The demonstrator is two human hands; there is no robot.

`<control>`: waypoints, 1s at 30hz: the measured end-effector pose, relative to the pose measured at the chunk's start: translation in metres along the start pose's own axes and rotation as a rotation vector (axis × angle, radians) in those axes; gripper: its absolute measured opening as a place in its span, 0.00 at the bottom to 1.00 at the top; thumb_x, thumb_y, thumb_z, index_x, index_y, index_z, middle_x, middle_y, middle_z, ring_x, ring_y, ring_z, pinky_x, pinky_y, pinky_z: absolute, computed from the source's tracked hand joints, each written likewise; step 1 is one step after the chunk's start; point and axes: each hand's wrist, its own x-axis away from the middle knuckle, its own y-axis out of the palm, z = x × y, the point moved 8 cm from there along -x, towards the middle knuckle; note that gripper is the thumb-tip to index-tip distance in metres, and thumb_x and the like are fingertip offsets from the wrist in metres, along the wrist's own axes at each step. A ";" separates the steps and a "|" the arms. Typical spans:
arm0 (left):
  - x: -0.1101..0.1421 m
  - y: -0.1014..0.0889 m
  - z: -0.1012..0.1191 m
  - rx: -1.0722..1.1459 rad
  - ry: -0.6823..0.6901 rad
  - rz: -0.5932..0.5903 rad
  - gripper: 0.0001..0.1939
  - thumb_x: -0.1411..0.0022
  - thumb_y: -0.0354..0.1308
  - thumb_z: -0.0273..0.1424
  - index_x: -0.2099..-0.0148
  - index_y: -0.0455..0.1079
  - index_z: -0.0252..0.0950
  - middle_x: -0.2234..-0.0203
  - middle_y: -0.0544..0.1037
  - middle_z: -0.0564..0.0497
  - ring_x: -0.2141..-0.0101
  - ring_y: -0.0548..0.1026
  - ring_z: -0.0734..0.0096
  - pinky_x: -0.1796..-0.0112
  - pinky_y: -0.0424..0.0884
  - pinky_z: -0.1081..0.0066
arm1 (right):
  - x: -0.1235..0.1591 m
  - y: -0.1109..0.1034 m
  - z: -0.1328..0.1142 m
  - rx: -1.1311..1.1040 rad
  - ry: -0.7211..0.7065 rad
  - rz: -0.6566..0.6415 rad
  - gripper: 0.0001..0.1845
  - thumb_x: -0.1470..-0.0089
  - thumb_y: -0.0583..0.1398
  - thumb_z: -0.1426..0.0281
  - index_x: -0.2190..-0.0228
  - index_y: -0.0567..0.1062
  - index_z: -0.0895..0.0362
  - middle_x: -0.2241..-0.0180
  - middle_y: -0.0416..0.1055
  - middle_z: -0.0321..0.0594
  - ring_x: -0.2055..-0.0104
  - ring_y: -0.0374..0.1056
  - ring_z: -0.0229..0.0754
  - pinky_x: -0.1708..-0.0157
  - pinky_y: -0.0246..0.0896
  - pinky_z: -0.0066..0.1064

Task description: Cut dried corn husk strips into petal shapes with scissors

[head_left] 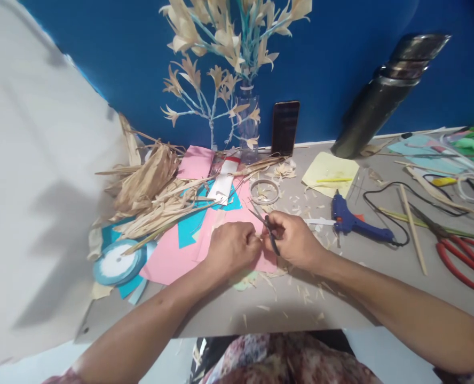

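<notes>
My right hand [295,239] is closed around a small pair of scissors [269,229], whose blades point up and to the left. Right beside it, my left hand [234,244] is closed in a pinch, with a tiny pale piece, possibly dried husk, between the fingertips. Most of that piece is hidden by the fingers. Both hands are over pink paper [208,234] on the table. A roll of tape [265,191] lies just beyond the scissors. Small pale clippings are scattered around the hands.
Dried husks [152,186] and a blue ribbon spool [119,261] lie left. Behind stand husk flowers in a clear bottle [248,122], a phone [285,128] and a dark flask [377,101]. A blue glue gun [355,221] and red-handled scissors [461,250] lie right.
</notes>
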 end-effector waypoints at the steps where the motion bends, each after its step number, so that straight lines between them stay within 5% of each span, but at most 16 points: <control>1: -0.001 -0.003 -0.003 -0.022 -0.017 0.022 0.11 0.46 0.49 0.29 0.78 0.68 0.36 0.80 0.73 0.49 0.77 0.66 0.69 0.72 0.54 0.68 | 0.000 -0.002 0.000 0.000 0.005 0.009 0.03 0.58 0.60 0.74 0.76 0.70 0.56 0.78 0.66 0.31 0.76 0.58 0.34 0.77 0.50 0.24; 7: -0.001 -0.017 -0.006 0.308 0.081 0.083 0.13 0.42 0.47 0.28 0.65 0.74 0.35 0.72 0.77 0.50 0.71 0.71 0.68 0.68 0.61 0.71 | -0.002 -0.007 0.003 -0.121 0.064 0.006 0.03 0.57 0.60 0.73 0.76 0.69 0.56 0.78 0.66 0.32 0.77 0.60 0.35 0.77 0.53 0.24; 12: 0.002 -0.003 0.006 0.203 0.122 0.022 0.09 0.48 0.50 0.26 0.80 0.63 0.36 0.83 0.67 0.54 0.78 0.62 0.73 0.73 0.54 0.70 | 0.002 0.002 0.002 -0.070 0.007 -0.035 0.04 0.58 0.60 0.74 0.74 0.70 0.57 0.76 0.67 0.32 0.74 0.61 0.35 0.75 0.54 0.24; 17: 0.002 -0.011 -0.005 0.050 0.052 0.126 0.10 0.46 0.49 0.27 0.79 0.63 0.36 0.81 0.69 0.52 0.78 0.62 0.71 0.73 0.52 0.68 | 0.001 -0.004 -0.001 -0.075 0.030 0.006 0.03 0.58 0.60 0.74 0.76 0.69 0.56 0.77 0.66 0.32 0.75 0.59 0.35 0.76 0.53 0.24; 20: -0.001 -0.022 -0.018 0.238 -0.001 0.184 0.10 0.44 0.48 0.27 0.74 0.68 0.35 0.78 0.73 0.51 0.75 0.67 0.70 0.71 0.58 0.70 | -0.002 -0.013 0.000 -0.179 0.109 0.048 0.03 0.59 0.60 0.73 0.77 0.68 0.57 0.78 0.66 0.32 0.76 0.61 0.35 0.77 0.55 0.24; 24: -0.003 -0.007 -0.013 0.507 0.011 0.023 0.09 0.42 0.51 0.32 0.69 0.71 0.35 0.79 0.71 0.55 0.76 0.66 0.72 0.73 0.59 0.72 | -0.002 -0.010 0.001 -0.244 0.119 0.017 0.03 0.59 0.59 0.73 0.76 0.69 0.57 0.78 0.66 0.32 0.76 0.61 0.35 0.77 0.56 0.24; 30: -0.002 0.006 -0.010 0.367 -0.024 0.003 0.11 0.49 0.51 0.27 0.81 0.56 0.37 0.85 0.60 0.57 0.79 0.59 0.75 0.76 0.52 0.72 | 0.001 -0.005 -0.001 -0.075 0.066 0.007 0.03 0.56 0.60 0.71 0.76 0.69 0.57 0.78 0.67 0.32 0.76 0.62 0.35 0.77 0.55 0.24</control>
